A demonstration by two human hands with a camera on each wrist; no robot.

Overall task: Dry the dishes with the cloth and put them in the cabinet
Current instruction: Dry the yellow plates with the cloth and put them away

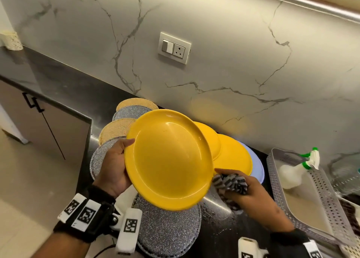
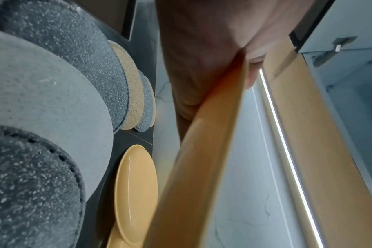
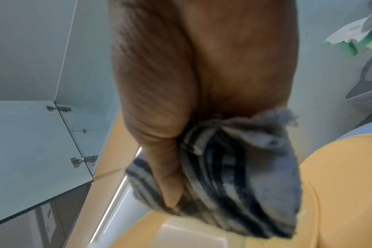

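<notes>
My left hand grips the left rim of a yellow plate, held tilted above the counter; in the left wrist view its rim runs edge-on past my thumb. At the plate's lower right edge my right hand clutches a bunched black-and-white striped cloth, also close up in the right wrist view. More yellow plates and a pale blue plate lie stacked on the black counter behind the held one.
Several glittery round mats in grey and gold overlap on the counter's left part. A grey perforated tray with a spray bottle stands at the right. A lower cabinet sits at left; a wall socket is above.
</notes>
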